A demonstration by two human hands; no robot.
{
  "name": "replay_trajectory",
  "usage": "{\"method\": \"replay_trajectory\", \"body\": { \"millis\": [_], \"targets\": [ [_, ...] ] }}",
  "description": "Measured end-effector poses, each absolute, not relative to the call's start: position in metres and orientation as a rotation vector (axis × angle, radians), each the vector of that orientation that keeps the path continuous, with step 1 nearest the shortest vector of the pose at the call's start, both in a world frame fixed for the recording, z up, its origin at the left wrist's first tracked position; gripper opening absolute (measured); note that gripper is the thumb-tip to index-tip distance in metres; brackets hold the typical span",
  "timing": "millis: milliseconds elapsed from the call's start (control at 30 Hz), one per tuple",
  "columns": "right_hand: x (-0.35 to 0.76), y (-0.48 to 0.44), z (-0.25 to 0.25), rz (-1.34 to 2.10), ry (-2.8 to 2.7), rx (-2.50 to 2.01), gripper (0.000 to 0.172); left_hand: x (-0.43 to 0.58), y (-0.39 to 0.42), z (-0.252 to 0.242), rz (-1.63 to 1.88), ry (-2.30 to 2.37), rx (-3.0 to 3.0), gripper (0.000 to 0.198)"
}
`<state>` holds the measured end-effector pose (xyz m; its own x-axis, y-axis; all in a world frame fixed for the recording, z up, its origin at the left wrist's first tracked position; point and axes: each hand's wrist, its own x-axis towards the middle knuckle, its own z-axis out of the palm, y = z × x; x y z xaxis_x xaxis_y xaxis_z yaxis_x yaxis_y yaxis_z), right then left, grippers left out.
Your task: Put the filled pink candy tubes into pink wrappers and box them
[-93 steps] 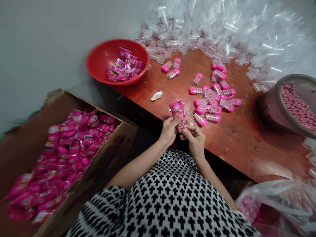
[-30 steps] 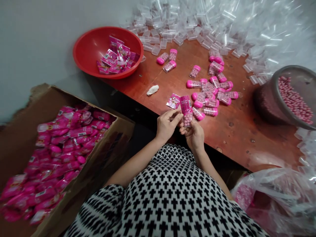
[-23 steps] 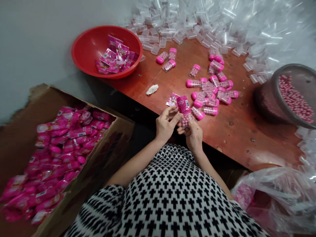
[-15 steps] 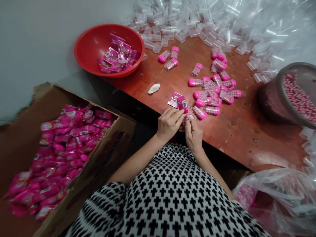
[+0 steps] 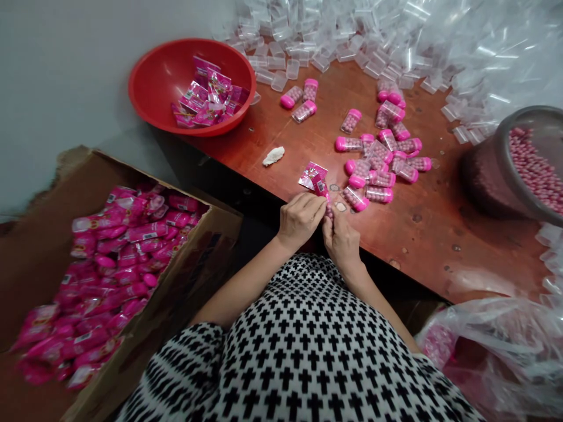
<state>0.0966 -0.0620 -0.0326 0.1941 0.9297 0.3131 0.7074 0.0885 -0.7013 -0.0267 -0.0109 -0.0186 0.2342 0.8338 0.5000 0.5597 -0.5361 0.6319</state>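
At the table's front edge, my left hand (image 5: 301, 219) is closed with its fingertips on a pink printed wrapper (image 5: 321, 186). Close beside it, my right hand (image 5: 343, 239) grips a small clear bottle of pink balls (image 5: 329, 213), mostly hidden by the fingers. Bottle and wrapper meet between the two hands; whether one is inside the other I cannot tell. Just beyond, another pink packet (image 5: 308, 174) lies flat. Several filled bottles with pink caps (image 5: 378, 153) lie in a loose group to the right.
A red bowl (image 5: 149, 99) at the back left holds pink packets. Below it, a cardboard box (image 5: 176, 258) contains wrapped bottles. Clear empty containers (image 5: 343, 29) pile up at the back. A grey bucket (image 5: 484, 170) of pink balls stands right, above a plastic bag (image 5: 505, 328). A white lump (image 5: 273, 156) lies on the table.
The wrapper at my left fingertips has tilted and sunk lower toward the hands. My right hand has shifted slightly left, closer to the left hand.
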Motion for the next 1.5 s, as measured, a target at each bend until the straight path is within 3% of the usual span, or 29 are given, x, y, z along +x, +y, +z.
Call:
{"method": "replay_trajectory", "body": {
  "millis": [267,667,900,1033,1167,1500],
  "targets": [
    [0.099,-0.063,-0.038,-0.081,-1.899,-1.662,0.037,-0.027,-0.007,-0.013,1.196,1.341,2.527,0.021],
    [0.1,-0.062,-0.038,0.031,-1.826,-1.714,0.04,-0.022,-0.002,-0.025,1.19,1.39,2.528,0.024],
    [0.103,-0.06,-0.034,0.224,-1.685,-1.731,0.04,-0.02,-0.006,-0.025,1.213,1.302,2.223,0.018],
    [0.106,-0.061,-0.026,0.554,-1.476,-1.702,0.037,-0.025,-0.003,-0.027,1.361,1.332,1.654,0.012],
    [0.104,-0.064,-0.02,0.858,-1.282,-1.589,0.037,-0.031,0.011,-0.036,1.303,1.148,1.116,0.044],
    [0.098,-0.062,-0.013,1.175,-0.985,-1.446,0.038,-0.035,0.017,-0.028,1.362,1.18,1.193,0.025]
  ]
}}
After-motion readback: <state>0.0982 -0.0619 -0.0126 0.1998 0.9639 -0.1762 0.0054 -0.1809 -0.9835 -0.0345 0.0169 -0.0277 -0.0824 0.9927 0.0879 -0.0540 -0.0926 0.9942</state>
